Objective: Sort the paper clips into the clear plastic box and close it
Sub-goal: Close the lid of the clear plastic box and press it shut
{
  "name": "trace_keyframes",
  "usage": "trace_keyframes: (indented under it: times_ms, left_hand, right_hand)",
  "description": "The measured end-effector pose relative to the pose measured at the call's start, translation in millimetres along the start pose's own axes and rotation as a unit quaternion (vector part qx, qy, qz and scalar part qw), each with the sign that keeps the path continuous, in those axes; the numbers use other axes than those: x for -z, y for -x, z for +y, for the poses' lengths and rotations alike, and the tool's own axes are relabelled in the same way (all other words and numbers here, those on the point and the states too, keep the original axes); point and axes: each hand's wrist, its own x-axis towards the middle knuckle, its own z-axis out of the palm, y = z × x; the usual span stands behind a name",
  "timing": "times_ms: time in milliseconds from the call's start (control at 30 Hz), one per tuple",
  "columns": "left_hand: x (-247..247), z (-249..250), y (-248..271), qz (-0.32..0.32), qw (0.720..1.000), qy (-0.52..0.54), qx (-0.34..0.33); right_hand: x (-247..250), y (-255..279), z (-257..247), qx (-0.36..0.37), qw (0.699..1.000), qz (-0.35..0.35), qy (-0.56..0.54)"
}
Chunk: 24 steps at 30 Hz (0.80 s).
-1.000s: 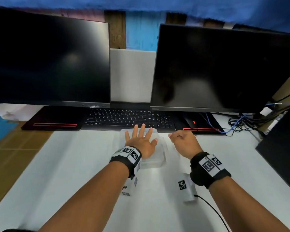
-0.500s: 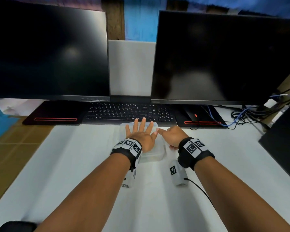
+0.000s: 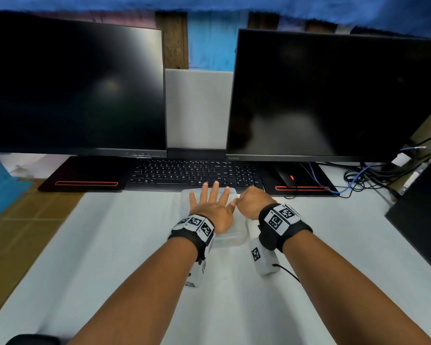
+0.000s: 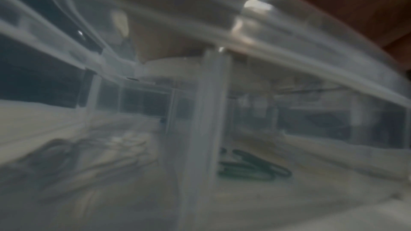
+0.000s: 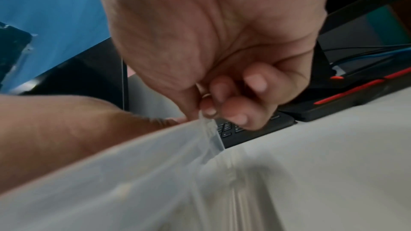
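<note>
Left hand: the left hand (image 3: 213, 210) lies flat on the lid of the box (image 3: 237, 239), palm down, fingers straight and spread toward 12 o'clock.
Right hand: the right hand (image 3: 250, 204) is just at 3 o'clock of the left one, fingers curled; in the right wrist view its thumb and fingertips (image 5: 210, 111) pinch a small clear tab (image 5: 211, 129) at the box's right edge.
Box: clear plastic, on the white table (image 3: 110, 245) just in front of the keyboard (image 3: 184, 171), its lid down under the left palm.
Clips: seen through the box wall in the left wrist view, dark clips (image 4: 251, 166) lie in a compartment at 3 o'clock of a clear divider (image 4: 204, 129); at 9 o'clock of the divider a blurred pile cannot be told apart.
Left monitor: a dark monitor (image 3: 72, 83) stands at 11 o'clock of the box.
Right monitor: a second dark monitor (image 3: 334, 95) stands at 1 o'clock.
Mouse: a black mouse (image 3: 285, 176) sits at 3 o'clock of the keyboard.
Cables: tangled cables (image 3: 368, 175) lie at the table's far right.
</note>
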Motion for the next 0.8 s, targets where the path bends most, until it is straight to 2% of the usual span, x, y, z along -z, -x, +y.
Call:
trace_keyframes:
  times_ms: [100, 200, 267, 333, 400, 467, 600, 700, 800]
  left_hand:
    - [11, -3, 3, -0.016, 1.000, 0.011, -0.014]
    - [38, -21, 6, 0.018, 0.995, 0.094, -0.009]
    - [54, -44, 6, 0.085, 0.985, 0.152, 0.020]
    - [66, -69, 9, 0.121, 0.974, 0.184, 0.050]
    - [68, -88, 15, 0.103, 0.975, 0.186, 0.073]
    - [63, -100, 21, 0.073, 0.978, 0.173, 0.094]
    - [43, -112, 27, 0.019, 0.975, 0.181, 0.129]
    - [34, -112, 27, 0.005, 0.970, 0.205, 0.128]
    - [31, -112, 26, 0.005, 0.963, 0.240, 0.126]
  right_hand:
    - [4, 3, 5, -0.011, 1.000, -0.002, -0.010]
    - [14, 17, 3, -0.004, 0.995, 0.078, 0.057]
    - [20, 29, -8, 0.041, 0.984, 0.146, 0.094]
    - [18, 40, -21, 0.129, 0.972, 0.163, 0.106]
    - [11, 48, -34, 0.220, 0.962, 0.118, 0.107]
    - [0, 51, -46, 0.263, 0.957, 0.032, 0.119]
    - [-22, 43, -56, 0.210, 0.964, -0.088, 0.137]
    - [-27, 38, -59, 0.170, 0.957, -0.133, 0.196]
    - [-20, 38, -66, 0.151, 0.954, -0.150, 0.209]
